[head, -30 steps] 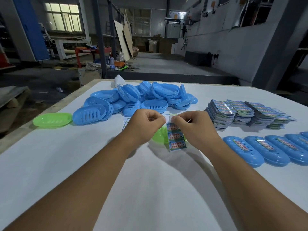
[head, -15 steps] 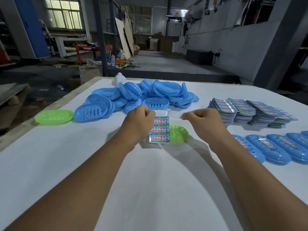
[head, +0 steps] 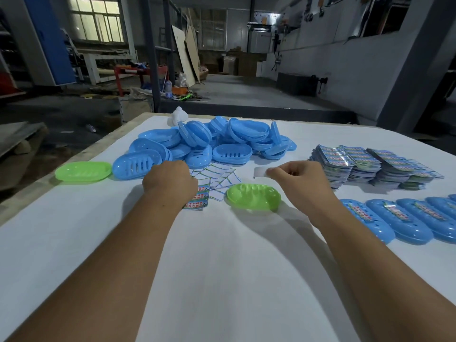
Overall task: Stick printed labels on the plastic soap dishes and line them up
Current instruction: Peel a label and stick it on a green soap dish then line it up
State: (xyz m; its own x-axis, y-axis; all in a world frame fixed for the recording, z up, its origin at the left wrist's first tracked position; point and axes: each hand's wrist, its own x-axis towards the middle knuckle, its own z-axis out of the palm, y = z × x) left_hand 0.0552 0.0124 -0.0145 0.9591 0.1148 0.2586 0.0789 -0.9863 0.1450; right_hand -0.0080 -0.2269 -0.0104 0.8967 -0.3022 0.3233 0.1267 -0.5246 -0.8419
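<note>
A green soap dish (head: 254,196) lies upside down on the white table, between my hands. My left hand (head: 170,182) grips a printed label (head: 198,197) that hangs down to the left of the dish. My right hand (head: 296,180) pinches a white backing strip (head: 259,172) above and right of the dish. A scatter of peeled white backing papers (head: 218,176) lies behind the dish. A row of blue dishes with labels on them (head: 394,218) runs along the right side.
A heap of unlabelled blue soap dishes (head: 212,144) sits at the back, with one more green dish (head: 82,171) at its left. Stacks of printed labels (head: 370,166) stand at the back right. A small white object (head: 178,116) sits near the table's far edge.
My hands have pulled apart: the left carries the label to the left, the right takes the white backing strip to the right. The green dish now shows fully between them.
</note>
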